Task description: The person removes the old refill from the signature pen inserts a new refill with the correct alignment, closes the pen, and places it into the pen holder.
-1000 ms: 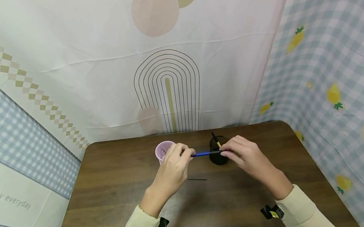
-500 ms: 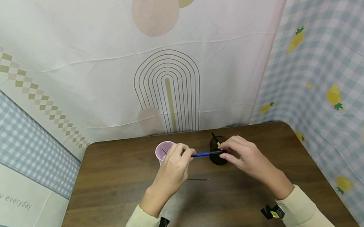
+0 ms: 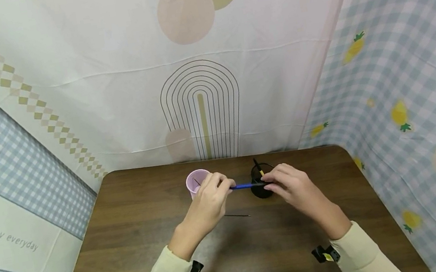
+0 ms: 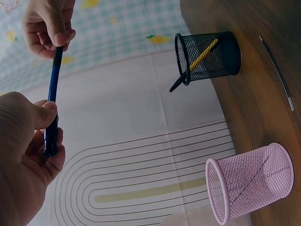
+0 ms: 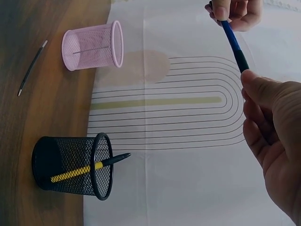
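Observation:
A blue pen (image 3: 243, 186) with a dark grip section is held level above the table between both hands. My left hand (image 3: 210, 199) pinches its blue end, where the left wrist view shows the clip end (image 4: 51, 141) between thumb and fingers. At the dark tip end, the thumb and fingertips of my right hand (image 3: 294, 186) pinch the pen. Below the hands a thin dark pen refill (image 3: 237, 215) lies on the table. Behind the left hand stands a pink mesh pen holder (image 5: 89, 47) with a thin dark stick inside.
Near the right hand, a black mesh pen holder (image 5: 70, 165) contains a yellow pen (image 5: 75, 173) with a black end sticking out over the rim. Both holders stand toward the back of the brown wooden table (image 3: 141, 243). Patterned cloths (image 3: 133, 111) hang behind and beside it.
The right fingertips have shifted slightly left along the pen's dark end, and the pen sits slightly lower. The left hand keeps its hold almost unmoved. Refill and holders stay put.

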`<state>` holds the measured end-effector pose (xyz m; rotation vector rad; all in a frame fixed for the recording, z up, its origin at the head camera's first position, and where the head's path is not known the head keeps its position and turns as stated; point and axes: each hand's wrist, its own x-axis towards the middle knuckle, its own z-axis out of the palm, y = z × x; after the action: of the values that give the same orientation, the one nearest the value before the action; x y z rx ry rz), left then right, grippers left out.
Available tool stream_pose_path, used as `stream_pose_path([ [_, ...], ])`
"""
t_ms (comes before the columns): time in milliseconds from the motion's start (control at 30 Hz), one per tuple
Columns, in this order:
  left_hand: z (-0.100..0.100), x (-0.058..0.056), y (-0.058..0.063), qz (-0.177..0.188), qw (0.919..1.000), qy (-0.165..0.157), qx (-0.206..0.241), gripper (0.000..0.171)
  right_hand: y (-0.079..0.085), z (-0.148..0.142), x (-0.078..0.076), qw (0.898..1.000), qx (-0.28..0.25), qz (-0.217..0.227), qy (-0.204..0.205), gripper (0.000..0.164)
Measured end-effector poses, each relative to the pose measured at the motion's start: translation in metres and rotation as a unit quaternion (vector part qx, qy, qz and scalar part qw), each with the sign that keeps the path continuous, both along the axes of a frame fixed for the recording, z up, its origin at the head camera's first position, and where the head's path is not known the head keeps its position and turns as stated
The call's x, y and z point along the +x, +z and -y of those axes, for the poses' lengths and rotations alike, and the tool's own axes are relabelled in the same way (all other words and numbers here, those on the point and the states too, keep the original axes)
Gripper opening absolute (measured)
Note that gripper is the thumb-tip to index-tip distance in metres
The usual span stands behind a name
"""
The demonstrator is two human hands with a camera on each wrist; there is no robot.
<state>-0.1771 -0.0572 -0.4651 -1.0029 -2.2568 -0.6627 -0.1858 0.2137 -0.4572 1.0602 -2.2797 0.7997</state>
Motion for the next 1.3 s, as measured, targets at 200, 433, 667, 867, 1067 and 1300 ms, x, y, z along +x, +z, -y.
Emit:
stream_pose_path([
  [200, 0.000, 0.001, 0.001, -0.021, 0.9998, -0.005, -0.001, 0.009, 0.001, -0.002, 0.000, 1.000, -0.004, 0.002, 0.018, 0.025],
  [433, 0.000, 0.001, 0.000, -0.018, 0.9998, 0.000, -0.006, 0.009, 0.000, -0.002, 0.000, 1.000, 0.007, 0.014, 0.014, 0.027],
  [667, -0.002, 0.000, -0.002, -0.012, 0.9999, 0.002, 0.005, 0.012, 0.003, 0.006, 0.001, 0.998, 0.049, -0.024, 0.000, 0.035],
  [867, -0.005, -0.001, -0.003, -0.004, 1.0000, 0.003, -0.003, 0.010, 0.004, 0.011, 0.000, 0.994, 0.089, -0.065, -0.003, 0.032],
  [1067, -0.007, 0.000, -0.002, 0.001, 1.0000, -0.001, 0.003, 0.010, 0.004, 0.014, -0.002, 0.991, 0.111, -0.080, 0.003, 0.031],
  [1300, -0.009, -0.001, -0.005, 0.001, 1.0000, -0.006, 0.001, 0.009, 0.004, 0.015, -0.002, 0.986, 0.140, -0.093, -0.005, 0.023],
])
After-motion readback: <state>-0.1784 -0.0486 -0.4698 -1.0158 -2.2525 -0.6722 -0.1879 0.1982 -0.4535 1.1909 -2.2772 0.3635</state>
